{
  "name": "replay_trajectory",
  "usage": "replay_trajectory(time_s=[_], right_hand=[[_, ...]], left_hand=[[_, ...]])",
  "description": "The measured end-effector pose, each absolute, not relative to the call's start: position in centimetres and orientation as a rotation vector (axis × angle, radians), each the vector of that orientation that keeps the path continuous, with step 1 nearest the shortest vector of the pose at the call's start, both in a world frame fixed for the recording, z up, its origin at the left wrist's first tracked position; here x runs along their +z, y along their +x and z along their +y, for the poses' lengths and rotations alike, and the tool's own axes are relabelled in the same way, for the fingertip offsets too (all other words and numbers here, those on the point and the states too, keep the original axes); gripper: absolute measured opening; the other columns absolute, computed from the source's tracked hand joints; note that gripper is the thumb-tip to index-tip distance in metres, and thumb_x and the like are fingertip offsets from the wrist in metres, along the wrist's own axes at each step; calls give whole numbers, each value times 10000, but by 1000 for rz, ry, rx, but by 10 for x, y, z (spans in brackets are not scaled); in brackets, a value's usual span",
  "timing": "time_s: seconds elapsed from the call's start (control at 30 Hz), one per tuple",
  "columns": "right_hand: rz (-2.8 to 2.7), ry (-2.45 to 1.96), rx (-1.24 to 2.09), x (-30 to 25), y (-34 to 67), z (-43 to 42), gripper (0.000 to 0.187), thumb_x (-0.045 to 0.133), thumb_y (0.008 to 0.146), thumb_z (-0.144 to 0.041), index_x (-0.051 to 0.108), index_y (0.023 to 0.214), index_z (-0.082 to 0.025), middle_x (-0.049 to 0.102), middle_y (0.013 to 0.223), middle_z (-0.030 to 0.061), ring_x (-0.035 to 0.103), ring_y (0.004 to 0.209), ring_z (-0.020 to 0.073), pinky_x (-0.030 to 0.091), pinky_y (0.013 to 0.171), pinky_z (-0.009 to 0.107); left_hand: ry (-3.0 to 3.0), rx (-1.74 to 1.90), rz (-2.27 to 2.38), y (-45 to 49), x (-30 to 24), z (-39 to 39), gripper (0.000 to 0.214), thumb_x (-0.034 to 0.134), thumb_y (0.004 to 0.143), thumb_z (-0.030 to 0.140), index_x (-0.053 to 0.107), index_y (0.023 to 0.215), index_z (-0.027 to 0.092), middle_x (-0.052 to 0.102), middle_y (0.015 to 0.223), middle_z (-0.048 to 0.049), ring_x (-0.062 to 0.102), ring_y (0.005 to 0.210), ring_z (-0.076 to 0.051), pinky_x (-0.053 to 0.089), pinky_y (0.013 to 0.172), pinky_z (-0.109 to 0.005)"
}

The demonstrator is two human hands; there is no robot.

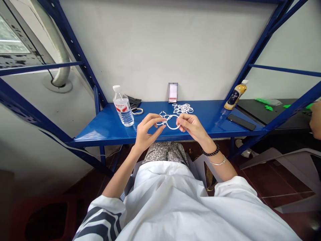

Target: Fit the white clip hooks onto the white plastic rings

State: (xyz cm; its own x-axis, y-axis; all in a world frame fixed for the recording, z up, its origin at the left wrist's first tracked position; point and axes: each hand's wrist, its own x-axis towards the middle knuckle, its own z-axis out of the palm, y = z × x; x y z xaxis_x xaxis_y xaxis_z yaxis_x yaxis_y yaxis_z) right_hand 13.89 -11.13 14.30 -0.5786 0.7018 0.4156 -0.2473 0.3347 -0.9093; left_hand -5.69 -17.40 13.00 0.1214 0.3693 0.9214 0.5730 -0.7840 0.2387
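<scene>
My left hand [146, 131] and my right hand [192, 126] meet over the front edge of a blue metal shelf [105, 129]. Between them they pinch a white plastic ring [173, 122] that is linked to smaller white rings on its left. The left fingers close on the small linked rings, the right fingers on the large ring's right side. A heap of loose white rings [183, 108] lies on the shelf just behind my hands. A black bead bracelet and a thin silver bangle circle my right wrist.
A water bottle [122, 106] stands at the left with a black pouch and a ring behind it. A small card [173, 92] leans on the wall. A yellow drink bottle [235, 95] and a black phone [241, 122] sit at the right. Another person's hand [316, 120] shows at the far right.
</scene>
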Motion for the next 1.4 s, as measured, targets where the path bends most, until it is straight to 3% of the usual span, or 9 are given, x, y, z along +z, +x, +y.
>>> replay_trajectory(time_s=[0.67,0.77,0.83,0.9,1.0,1.13,1.4], right_hand=[[-1766,-348,1471,145,138,-124,355,718,798,-495,617,708,-167,567,564,-47,497,475,47,406,464,168],[-1839,-360,1293,145,139,-127,350,719,807,-472,632,1011,-201,605,673,-40,576,591,84,499,559,203],[-1933,-329,1075,146,140,-129,509,734,805,-440,557,1237,-237,644,793,-17,612,708,115,553,679,260],[-2040,-304,818,147,141,-131,605,748,801,-407,500,1336,-271,667,923,9,617,786,134,566,770,308],[-2153,-307,486,148,143,-133,593,739,818,-362,494,1355,-305,672,1015,17,619,831,151,568,819,342],[-2158,-303,208,149,144,-135,486,702,854,-330,528,1306,-299,690,966,14,640,847,172,570,833,365],[-2122,-273,31,152,143,-138,379,697,859,-315,582,1216,-260,717,899,14,669,800,173,582,788,354]], left_hand=[[-2070,-1582,-794,-53,132,-182,147,612,849,69,605,952,174,663,883,-37,633,787,-118,540,648,-205],[-2072,-1585,-776,-54,132,-183,162,619,840,57,602,953,172,663,881,-40,629,790,-122,536,647,-206],[-2075,-1576,-776,-54,132,-182,163,624,838,58,601,953,171,664,877,-42,632,799,-128,538,657,-215],[-2080,-1562,-777,-54,132,-182,161,625,839,64,601,955,173,665,877,-43,637,807,-134,543,677,-228],[-2082,-1549,-783,-54,132,-182,155,619,847,74,601,962,177,666,880,-42,639,808,-134,546,691,-233],[-2084,-1541,-783,-54,132,-182,150,613,857,83,603,971,179,668,885,-41,639,810,-132,548,692,-232],[-2112,-1562,-787,-53,131,-182,165,631,848,83,605,978,180,664,889,-40,625,801,-125,541,658,-220]])
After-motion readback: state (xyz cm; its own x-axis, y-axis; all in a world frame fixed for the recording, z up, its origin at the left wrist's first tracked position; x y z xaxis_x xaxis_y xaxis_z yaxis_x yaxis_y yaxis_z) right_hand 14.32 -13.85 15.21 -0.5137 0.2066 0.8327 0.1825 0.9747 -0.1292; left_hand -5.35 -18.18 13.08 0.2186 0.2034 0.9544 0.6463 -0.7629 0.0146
